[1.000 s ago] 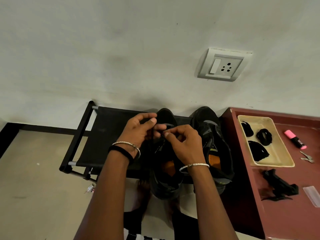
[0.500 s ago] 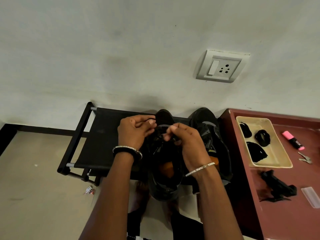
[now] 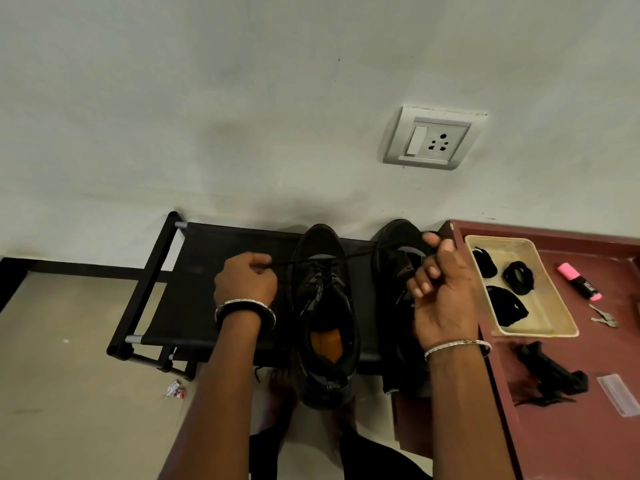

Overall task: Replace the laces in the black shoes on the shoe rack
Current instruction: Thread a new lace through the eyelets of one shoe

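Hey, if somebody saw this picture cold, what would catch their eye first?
The hands first: the left hand and right hand hold a black lace taut across a black shoe on the shoe rack, low centre. Next, the cream tray of black lace bundles on the red-brown table at right, a pink highlighter beside it.
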